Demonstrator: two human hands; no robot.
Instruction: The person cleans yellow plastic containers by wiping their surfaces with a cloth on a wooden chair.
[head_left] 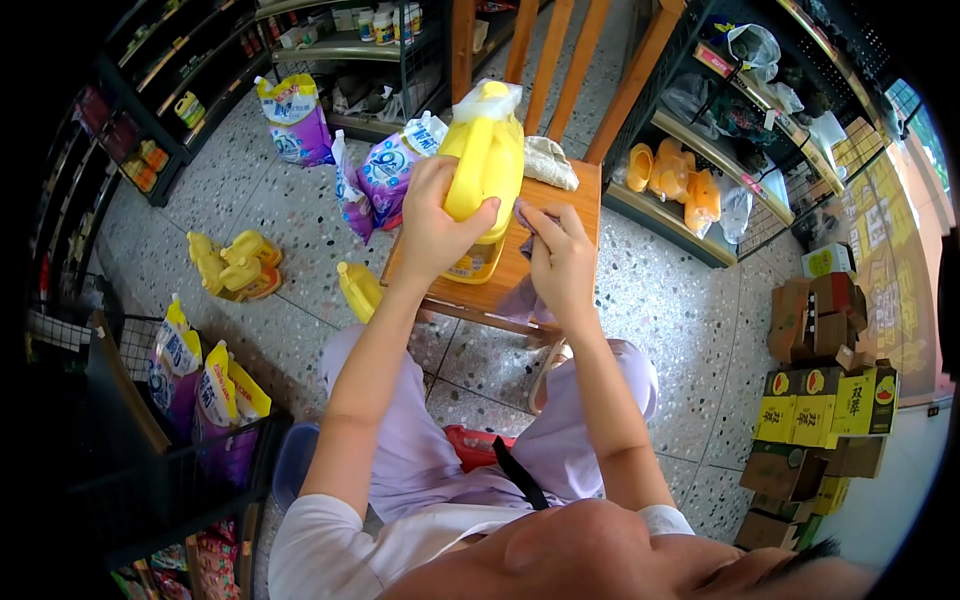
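A yellow plastic jug (507,160) with clear film around its cap stands on the seat of a wooden chair (560,215). My left hand (445,225) is closed around the jug's near left side by its handle. On the jug's right, my right hand (560,250) pinches a greyish-purple cloth (520,300) that hangs down by the seat's front edge; a bit of it shows at the fingertips beside the jug. Behind the jug lies a folded whitish cloth (550,163). The lower part of the jug is partly hidden by my left hand.
Purple detergent bags (400,165) stand on the floor left of the chair. Several yellow jugs (240,265) sit farther left, and one yellow bottle (358,290) is by the seat. A shelf (690,185) and stacked cartons (805,410) line the right; a black basket (180,490) is lower left.
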